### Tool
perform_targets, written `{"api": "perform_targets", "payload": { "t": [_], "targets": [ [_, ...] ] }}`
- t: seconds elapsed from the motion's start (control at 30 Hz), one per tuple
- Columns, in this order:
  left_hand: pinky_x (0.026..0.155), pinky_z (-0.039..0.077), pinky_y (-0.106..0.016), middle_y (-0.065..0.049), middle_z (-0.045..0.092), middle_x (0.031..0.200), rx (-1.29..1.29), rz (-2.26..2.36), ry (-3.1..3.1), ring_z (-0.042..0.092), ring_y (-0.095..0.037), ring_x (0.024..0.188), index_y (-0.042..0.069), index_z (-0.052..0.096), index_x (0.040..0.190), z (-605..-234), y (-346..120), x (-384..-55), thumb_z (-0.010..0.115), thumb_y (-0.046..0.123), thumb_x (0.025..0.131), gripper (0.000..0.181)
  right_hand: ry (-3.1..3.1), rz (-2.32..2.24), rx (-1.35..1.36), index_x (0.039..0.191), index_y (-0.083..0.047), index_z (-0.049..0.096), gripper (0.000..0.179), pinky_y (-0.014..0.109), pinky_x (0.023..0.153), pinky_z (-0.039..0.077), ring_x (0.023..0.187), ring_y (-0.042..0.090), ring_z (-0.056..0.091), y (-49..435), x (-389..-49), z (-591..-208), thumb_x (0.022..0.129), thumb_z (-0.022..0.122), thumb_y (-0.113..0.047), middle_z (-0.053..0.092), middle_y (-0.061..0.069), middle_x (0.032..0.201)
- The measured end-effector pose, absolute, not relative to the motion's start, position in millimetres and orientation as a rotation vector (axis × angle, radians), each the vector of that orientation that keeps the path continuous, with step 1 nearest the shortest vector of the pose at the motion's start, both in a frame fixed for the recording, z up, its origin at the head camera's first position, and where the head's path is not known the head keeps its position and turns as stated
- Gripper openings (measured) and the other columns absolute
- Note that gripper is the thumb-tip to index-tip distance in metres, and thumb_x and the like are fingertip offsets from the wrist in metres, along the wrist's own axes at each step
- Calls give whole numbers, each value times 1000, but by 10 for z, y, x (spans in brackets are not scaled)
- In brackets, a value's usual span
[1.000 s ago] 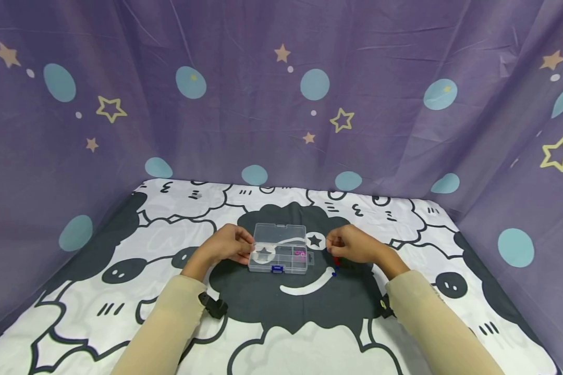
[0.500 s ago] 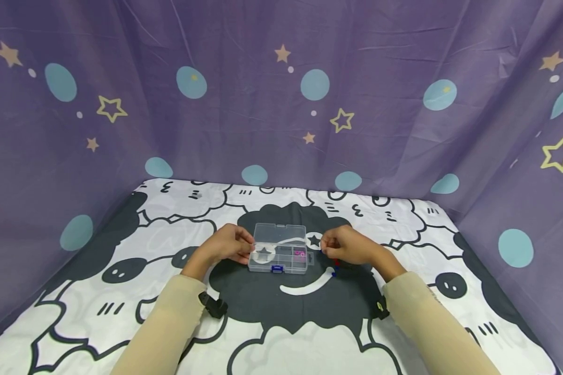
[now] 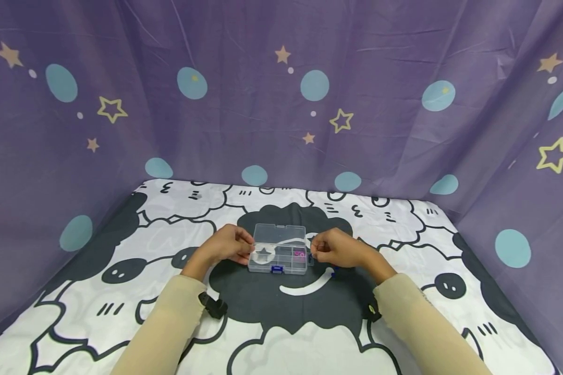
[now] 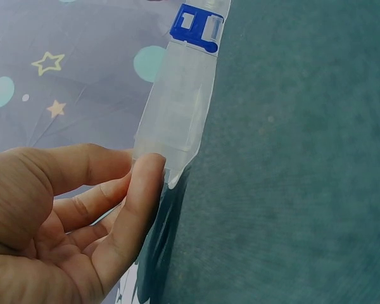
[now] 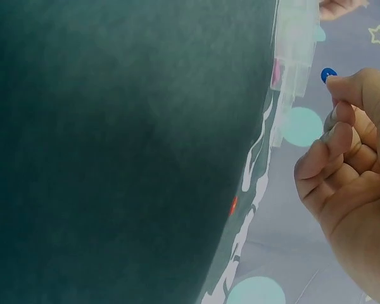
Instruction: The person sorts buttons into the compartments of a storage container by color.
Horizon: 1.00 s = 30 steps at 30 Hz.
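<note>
- Apparently loading step: right hand (image 5: 361, 149) pinches blue disc (image 5: 329, 75) beside open box (image 4: 176, 92).
- Left hand (image 3: 227, 244) clamped on box end.
- Next likely: disc over box, release.

**Blue Flashing Against Purple**

A button (image 5: 329, 75) is showing blue, like the latch (image 4: 196, 28) on the clear box (image 4: 175, 98). Pink pieces (image 3: 299, 254) are brightening it. The tablecloth (image 3: 309, 351) is wearing black cartoon outlines over white and dark grey; the purple curtain (image 3: 258, 140) is displaying pale-blue ovals (image 3: 315, 85), orange stars (image 3: 283, 54) and yellow star outlines (image 3: 342, 112).
</note>
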State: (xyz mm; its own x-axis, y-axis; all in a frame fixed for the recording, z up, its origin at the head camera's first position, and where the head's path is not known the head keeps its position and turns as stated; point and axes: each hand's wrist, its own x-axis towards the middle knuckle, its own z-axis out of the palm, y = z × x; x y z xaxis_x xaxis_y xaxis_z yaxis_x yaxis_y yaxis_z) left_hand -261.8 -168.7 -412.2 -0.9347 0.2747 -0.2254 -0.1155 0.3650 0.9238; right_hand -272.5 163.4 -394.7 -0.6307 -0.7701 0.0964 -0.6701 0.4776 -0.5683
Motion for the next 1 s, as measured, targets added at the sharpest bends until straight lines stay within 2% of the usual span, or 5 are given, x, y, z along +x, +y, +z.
{"api": "perform_targets", "payload": {
  "t": [0.43,0.83,1.0],
  "targets": [
    [63,65,-36,-19,65,90,131,1591,2286,69,-21,65,-12,65,110,-4151,-1680,-2636,69,-5,93,19,2498,-815,-1261,95,-8,73,9,20,55,41,59,2,45,1491,-2711,-3962,95,66,-3,55,-10,69],
    [63,65,-37,-19,65,91,134,1595,2283,69,-21,66,-11,65,111,-4132,-1701,-2638,69,-4,93,19,2532,-859,-1220,94,-8,75,7,23,58,52,65,5,55,1631,-2706,-3917,96,69,-5,66,-9,77],
    [64,65,-37,-19,65,92,122,1592,2285,69,-21,66,-11,65,111,-4137,-1704,-2638,69,-4,94,19,2522,-863,-1155,96,-6,75,8,23,59,52,64,5,55,1756,-2727,-3920,99,68,-9,70,0,79]
  ]
}}
